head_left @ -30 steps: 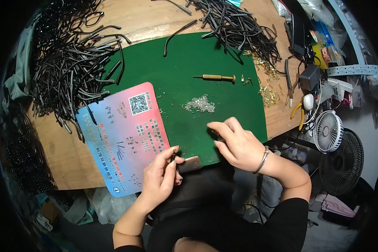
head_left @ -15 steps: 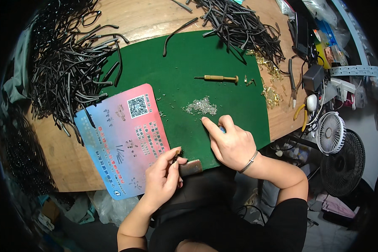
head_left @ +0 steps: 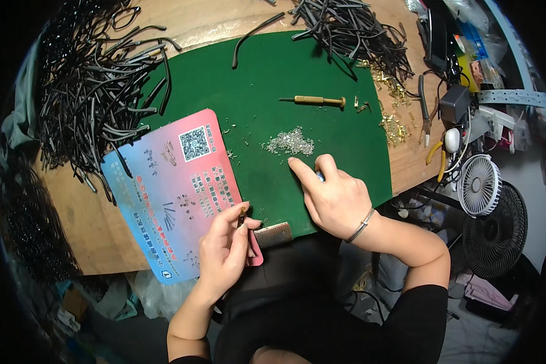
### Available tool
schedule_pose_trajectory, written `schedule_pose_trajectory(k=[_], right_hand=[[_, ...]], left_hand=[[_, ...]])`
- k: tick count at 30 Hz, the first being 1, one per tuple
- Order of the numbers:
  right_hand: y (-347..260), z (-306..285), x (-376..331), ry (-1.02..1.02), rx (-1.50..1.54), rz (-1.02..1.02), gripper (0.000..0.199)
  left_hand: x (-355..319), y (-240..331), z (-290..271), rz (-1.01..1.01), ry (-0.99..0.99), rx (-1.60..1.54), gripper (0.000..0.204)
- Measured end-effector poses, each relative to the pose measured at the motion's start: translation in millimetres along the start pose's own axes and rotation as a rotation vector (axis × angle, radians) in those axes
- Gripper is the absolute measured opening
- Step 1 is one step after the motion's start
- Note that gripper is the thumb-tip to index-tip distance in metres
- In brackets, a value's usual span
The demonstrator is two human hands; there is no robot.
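My left hand (head_left: 223,252) is closed at the near edge of the green mat (head_left: 261,73), over the corner of a pink and blue printed sheet (head_left: 155,212). Thumb and fingers pinch a slim dark piece (head_left: 242,217) with a brownish tip, mostly hidden by the hand. My right hand (head_left: 340,200) rests on the mat, index fingertip just short of a heap of tiny silver parts (head_left: 290,142). Its other fingers curl around something with a blue end (head_left: 320,176), otherwise hidden. A brass-handled screwdriver (head_left: 315,100) lies beyond the heap.
Dark glasses temples are piled at left (head_left: 97,103) and far right (head_left: 352,30). Loose gold parts (head_left: 394,130) lie right of the mat, near pliers (head_left: 423,109). A ridged brown block (head_left: 273,235) sits at the mat's near edge. A white fan (head_left: 479,185) stands at right.
My left hand has shifted a little left, and the dark piece in it now stands more upright. The right hand stays beside the silver heap. The whole view has shifted slightly.
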State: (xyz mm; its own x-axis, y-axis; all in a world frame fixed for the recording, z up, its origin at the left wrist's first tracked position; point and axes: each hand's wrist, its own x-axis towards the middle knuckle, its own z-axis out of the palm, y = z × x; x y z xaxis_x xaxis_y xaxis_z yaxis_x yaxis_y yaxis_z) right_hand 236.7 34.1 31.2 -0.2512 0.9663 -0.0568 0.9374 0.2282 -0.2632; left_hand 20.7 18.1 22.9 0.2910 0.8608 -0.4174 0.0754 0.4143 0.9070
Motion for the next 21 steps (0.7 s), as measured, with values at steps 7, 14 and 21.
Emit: schedule_pose_trajectory(k=[7,14,21], right_hand=[[-7.1,-18.6,4.0,-0.233,0.359,0.045,0.033],[-34.3,-17.7,3.9,-0.390,0.615,-0.153,0.032],[-35.7,-14.0,6.5,-0.369,0.603,-0.174,0.032]], left_hand=[[1.0,-1.5,11.5,0.134,0.102,0.241,0.026],[7.5,-17.7,21.8,0.499,0.346,0.579,0.023],[7.4,-18.2,25.9,0.445,0.381,0.600,0.025]])
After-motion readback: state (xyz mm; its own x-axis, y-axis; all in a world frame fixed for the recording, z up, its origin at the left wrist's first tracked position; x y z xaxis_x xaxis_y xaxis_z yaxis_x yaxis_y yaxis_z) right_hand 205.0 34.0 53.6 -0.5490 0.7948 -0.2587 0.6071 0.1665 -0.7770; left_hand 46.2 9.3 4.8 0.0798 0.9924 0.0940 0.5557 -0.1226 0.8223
